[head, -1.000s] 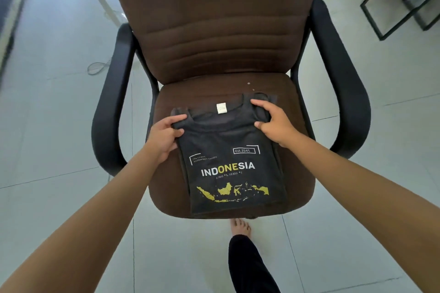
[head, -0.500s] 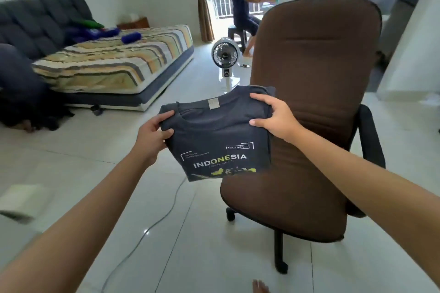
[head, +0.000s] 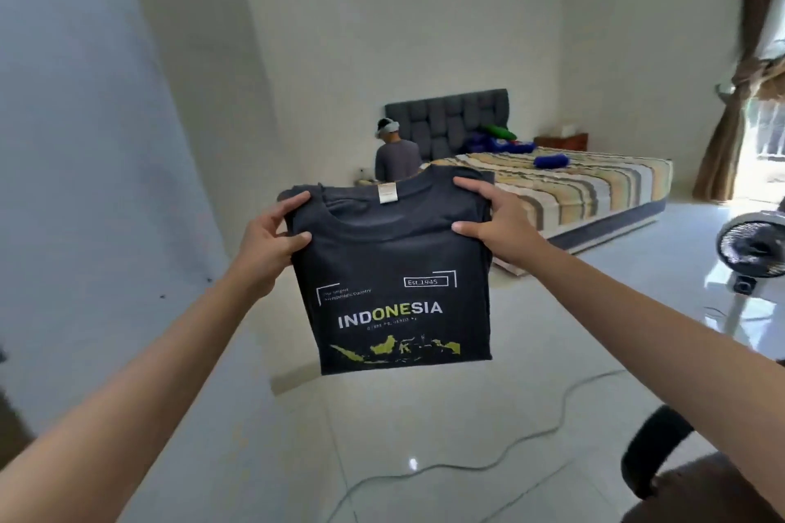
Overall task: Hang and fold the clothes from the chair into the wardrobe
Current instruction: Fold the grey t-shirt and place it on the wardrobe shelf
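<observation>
Black cotton, folded into a neat rectangle: the T-shirt (head: 393, 268) hangs in mid-air at the centre of the frame, held up in front of the person over the glossy tiled floor (head: 382, 437). Its long axis runs top to bottom, with the collar and neck label pointing up and the folded lower edge pointing down; the printed front faces the camera, reading "INDONESIA" above a yellow map, with "Est. 1945" in a small box higher up.

Left hand (head: 267, 244) grips the shirt's upper left corner, its thumb pressed on the front and its fingers (head: 293, 202) curled over the top edge. Right hand (head: 495, 221) clamps the upper right corner the same way, thumb on the front and fingers wrapped over the shoulder fold. Both forearms reach in from the lower corners of the frame.

Behind the shirt, in the centre right, stands a bed (head: 594, 191) with a striped cover and a dark padded headboard; a person (head: 395, 155) sits beside it, back turned. A standing fan (head: 752, 251) is at the right edge, a white cable (head: 488, 450) snakes across the floor, and part of the brown office chair (head: 696, 484) shows in the lower right corner.
</observation>
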`<state>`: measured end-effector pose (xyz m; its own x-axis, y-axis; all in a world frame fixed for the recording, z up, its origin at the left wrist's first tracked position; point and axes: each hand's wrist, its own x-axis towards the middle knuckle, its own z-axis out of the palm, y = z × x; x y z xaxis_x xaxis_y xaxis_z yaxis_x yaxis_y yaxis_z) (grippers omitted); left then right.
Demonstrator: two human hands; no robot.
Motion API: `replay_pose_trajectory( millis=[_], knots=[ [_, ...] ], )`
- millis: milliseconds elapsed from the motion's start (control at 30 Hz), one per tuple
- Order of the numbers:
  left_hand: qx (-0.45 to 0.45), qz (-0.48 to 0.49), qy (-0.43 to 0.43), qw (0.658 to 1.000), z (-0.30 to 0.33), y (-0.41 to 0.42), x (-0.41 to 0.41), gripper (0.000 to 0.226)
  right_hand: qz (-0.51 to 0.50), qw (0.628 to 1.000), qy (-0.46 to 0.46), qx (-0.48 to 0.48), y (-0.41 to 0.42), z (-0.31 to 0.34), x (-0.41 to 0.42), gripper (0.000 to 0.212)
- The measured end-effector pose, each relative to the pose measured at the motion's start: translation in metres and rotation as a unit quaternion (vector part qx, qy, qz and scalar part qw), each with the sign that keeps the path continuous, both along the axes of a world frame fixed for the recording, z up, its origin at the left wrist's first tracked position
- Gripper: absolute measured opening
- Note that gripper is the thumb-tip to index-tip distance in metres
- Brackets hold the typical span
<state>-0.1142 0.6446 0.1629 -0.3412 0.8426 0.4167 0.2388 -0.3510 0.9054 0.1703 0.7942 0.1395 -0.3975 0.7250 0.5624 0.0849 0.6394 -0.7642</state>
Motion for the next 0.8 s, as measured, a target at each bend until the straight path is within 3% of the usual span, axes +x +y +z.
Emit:
replay_pose_trajectory(
  millis=[200, 400, 600, 800],
  knots=[
    [0.039, 0.155, 0.017, 0.987, 0.021, -0.069, -0.055, 0.057, 0.152, 0.988, 0.003, 0.019, 0.013, 0.032, -0.112, 0.069],
    [0.047, 0.311, 0.039, 0.948, 0.035, -0.148, -0.099, 0.06, 0.299, 0.953, 0.001, 0.039, -0.007, 0.056, -0.221, 0.067],
    [0.072, 0.386, 0.022, 0.92, 0.048, -0.223, -0.139, 0.06, 0.447, 0.894, 0.003, 0.035, -0.046, 0.073, -0.333, 0.064],
    [0.077, 0.458, 0.061, 0.884, 0.06, -0.277, -0.187, 0.066, 0.523, 0.852, 0.005, 0.016, -0.09, 0.096, -0.438, 0.064]
  ],
)
